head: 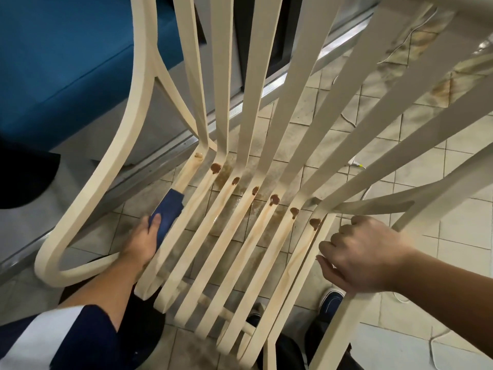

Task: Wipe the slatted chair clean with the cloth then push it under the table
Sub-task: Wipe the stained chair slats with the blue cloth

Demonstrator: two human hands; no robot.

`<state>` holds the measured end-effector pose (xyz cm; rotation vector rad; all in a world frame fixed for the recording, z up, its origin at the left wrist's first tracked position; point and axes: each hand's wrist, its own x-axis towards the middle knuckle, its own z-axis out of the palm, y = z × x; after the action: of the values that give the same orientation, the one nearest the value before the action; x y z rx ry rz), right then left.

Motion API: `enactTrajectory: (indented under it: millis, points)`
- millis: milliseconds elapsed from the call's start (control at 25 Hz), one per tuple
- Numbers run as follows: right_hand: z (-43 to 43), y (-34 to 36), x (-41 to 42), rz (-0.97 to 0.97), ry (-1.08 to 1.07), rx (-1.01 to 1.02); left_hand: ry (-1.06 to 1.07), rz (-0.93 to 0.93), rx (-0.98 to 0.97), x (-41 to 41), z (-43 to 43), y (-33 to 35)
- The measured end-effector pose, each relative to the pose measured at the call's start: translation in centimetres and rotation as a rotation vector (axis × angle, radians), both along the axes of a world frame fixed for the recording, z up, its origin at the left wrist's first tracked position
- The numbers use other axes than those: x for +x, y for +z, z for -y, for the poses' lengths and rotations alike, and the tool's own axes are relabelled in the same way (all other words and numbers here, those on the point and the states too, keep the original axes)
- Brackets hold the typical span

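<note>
A cream slatted chair [213,244] fills the view from above, its back slats rising away from me. Brown blobs [274,200] sit in a row where the seat slats bend into the back, with brown streaks running down the seat slats. My left hand [141,244] holds a dark blue cloth [169,212] wrapped on the leftmost seat slat. My right hand [362,255] grips the seat's right edge near the armrest, fingers curled around the frame.
A blue sofa [66,62] stands at the upper left beside a metal door track [280,81]. The stained tiled floor [440,236] carries white cables at the right. My shoes [330,303] show below the seat. A pale table edge [453,4] lies at the top right.
</note>
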<state>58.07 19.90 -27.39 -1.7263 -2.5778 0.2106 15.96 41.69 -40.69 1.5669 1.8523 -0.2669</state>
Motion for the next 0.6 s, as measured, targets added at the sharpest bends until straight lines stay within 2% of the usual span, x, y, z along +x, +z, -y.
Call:
enactTrajectory:
  millis: [160, 400, 520, 600]
  points:
    - [0.0, 0.1, -0.1, 0.016, 0.003, -0.014, 0.008, -0.04, -0.001, -0.1, 0.6, 0.5]
    - [0.3, -0.1, 0.1, 0.005, -0.007, -0.01, -0.086, -0.01, -0.009, 7.9, -6.3, -2.9]
    - [0.3, -0.3, 0.3, 0.004, -0.006, 0.012, -0.077, 0.001, 0.095, 10.9, -7.1, -3.2]
    - [0.2, -0.1, 0.3, 0.014, 0.006, 0.009, -0.108, -0.014, 0.166, 9.3, -5.2, -2.5]
